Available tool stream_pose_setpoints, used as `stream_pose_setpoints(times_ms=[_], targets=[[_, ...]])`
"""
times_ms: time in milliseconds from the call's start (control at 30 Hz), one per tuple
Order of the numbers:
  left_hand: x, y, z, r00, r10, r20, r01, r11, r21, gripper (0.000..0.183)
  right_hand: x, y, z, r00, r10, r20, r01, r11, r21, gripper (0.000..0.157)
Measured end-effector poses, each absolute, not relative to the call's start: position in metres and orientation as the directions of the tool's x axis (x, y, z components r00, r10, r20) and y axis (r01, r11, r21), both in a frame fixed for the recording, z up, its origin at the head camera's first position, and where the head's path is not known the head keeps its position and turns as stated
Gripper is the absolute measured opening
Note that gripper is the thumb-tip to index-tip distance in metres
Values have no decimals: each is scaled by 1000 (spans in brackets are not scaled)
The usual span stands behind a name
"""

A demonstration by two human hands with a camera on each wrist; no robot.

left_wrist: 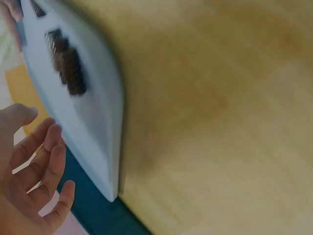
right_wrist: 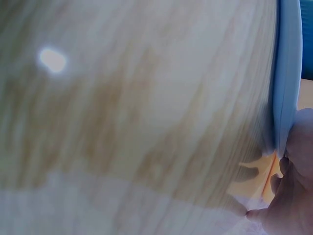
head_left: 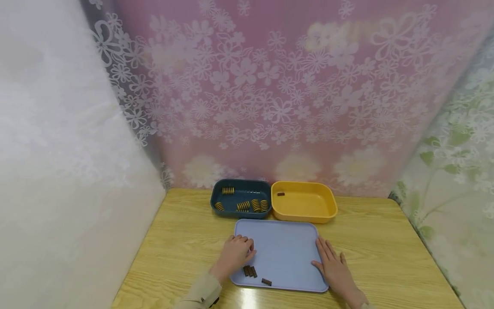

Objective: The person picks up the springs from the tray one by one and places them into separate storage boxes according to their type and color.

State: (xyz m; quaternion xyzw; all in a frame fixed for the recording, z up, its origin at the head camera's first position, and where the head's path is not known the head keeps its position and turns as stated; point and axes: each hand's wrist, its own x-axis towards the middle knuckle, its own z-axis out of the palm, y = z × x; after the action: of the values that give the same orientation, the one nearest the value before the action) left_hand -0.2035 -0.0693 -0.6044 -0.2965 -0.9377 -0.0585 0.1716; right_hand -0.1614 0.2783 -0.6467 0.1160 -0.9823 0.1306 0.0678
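Note:
A light blue tray lies on the wooden table. Over its left side hovers my left hand, fingers loosely bent; the left wrist view shows nothing between thumb and fingertips. Just below that hand, three small brown coil springs lie side by side on the tray. One more brown spring lies by the tray's front edge. My right hand rests at the tray's right rim with fingers stretched out and the thumb reaching over the edge. In the right wrist view, that hand touches the tray's rim.
Behind the tray, a dark blue container holds several yellow-and-black springs. Beside it on the right stands a yellow container with one small brown spring inside. Floral cloth hangs behind the wooden table.

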Motion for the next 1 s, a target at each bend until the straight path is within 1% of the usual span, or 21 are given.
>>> stream_pose_setpoints(times_ms=[133, 300, 467, 600, 700, 800, 900, 1000], targets=[[-191, -73, -613, -787, 556, 269, 585, 810, 38, 22, -161, 278, -646, -963, -210, 169, -247, 938, -244, 68], [-182, -77, -619, -815, 553, 177, 571, 818, 74, 30, -160, 277, -645, -961, -213, 178, -252, 938, -237, 68], [-175, -77, -618, -822, 549, 150, 565, 819, 101, 40, -160, 277, -645, -964, -206, 170, -244, 939, -243, 69], [-171, -76, -617, -809, 569, 150, 583, 810, 70, 46, -161, 277, -645, -964, -209, 166, -245, 939, -240, 69], [-171, -76, -617, -803, 578, 146, 590, 805, 60, 44, -161, 277, -644, -965, -207, 158, -242, 939, -244, 69], [-172, -75, -619, -810, 571, 135, 584, 808, 83, 38, -161, 277, -644, -965, -207, 158, -242, 939, -245, 69], [-176, -73, -620, -822, 555, 125, 568, 814, 119, 34, -161, 279, -648, -958, -213, 192, -257, 935, -245, 69], [-181, -71, -621, -828, 546, 127, 560, 819, 124, 32, -161, 279, -648, -955, -214, 205, -263, 932, -250, 69]])
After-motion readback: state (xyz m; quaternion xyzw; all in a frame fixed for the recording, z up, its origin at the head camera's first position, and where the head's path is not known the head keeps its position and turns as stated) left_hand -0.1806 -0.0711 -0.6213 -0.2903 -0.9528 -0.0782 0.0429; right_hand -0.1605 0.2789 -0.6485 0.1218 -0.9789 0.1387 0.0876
